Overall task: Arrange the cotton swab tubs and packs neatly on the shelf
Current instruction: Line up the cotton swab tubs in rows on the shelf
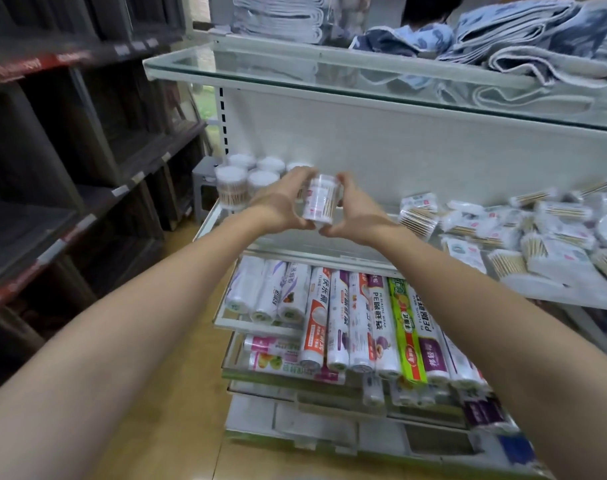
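Held tub [318, 201]: a clear round cotton swab tub, upright with a slight tilt, its white lid on top; a white label with pink print wraps the front, and tan wooden swab sticks show through the wall at its right side.
Where it is: lifted above the left part of the middle shelf [225, 216], between both hands, not resting on anything.
Left hand [282, 201]: its grip is closed around the tub's left side, fingers curled over the top edge, thumb near the base.
Right hand [354, 209]: its grip clasps the tub's right side, fingers curved behind it, thumb reaching to the bottom.
Standing tubs [250, 178]: a cluster of the same tubs stands upright at the shelf's back left corner, close together, white lids up, just behind the left hand.
Loose packs [523, 230]: flat clear packs of swabs and at least one lid-up tub lie jumbled at the shelf's right end, well apart from the held tub.
Shelf below: rolls of plastic wrap [350, 320] lie side by side.
Glass shelf above [260, 69]: folded towels [523, 39] sit on it.
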`<state>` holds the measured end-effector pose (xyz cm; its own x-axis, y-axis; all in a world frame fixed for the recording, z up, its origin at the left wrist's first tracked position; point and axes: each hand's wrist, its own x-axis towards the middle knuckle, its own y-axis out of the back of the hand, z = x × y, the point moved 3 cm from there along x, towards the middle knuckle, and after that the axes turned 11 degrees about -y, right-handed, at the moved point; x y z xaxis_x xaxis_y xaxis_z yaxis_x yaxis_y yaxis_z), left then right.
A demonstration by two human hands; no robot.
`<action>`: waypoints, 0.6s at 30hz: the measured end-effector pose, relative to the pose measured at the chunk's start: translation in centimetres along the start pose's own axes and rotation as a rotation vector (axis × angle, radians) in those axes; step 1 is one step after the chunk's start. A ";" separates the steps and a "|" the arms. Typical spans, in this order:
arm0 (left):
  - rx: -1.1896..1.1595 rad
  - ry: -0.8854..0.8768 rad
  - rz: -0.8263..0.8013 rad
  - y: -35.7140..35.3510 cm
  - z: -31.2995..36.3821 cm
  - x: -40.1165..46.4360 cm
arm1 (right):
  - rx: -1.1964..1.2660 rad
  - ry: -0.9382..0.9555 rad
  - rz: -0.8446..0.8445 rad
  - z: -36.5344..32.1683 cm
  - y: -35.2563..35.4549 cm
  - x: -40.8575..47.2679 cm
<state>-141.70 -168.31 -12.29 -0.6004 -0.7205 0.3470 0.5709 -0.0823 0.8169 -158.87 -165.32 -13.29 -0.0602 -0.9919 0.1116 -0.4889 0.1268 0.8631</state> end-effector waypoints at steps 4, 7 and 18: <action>0.168 -0.051 0.014 0.6 -0.2 -0.4 | -0.073 0.094 0.074 -1.1 -0.2 0.1; 0.175 -0.075 0.036 0.9 -0.6 -0.8 | -0.059 0.095 0.084 -1.4 -0.7 0.1; 0.199 -0.169 -0.005 1.2 -0.2 -2.6 | -0.060 0.094 0.140 -2.2 -2.1 -1.3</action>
<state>-139.37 -166.66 -12.30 -0.6976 -0.5938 0.4009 0.4559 0.0639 0.8878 -155.90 -164.24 -14.16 -0.0406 -0.9604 0.2758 -0.4287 0.2660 0.8634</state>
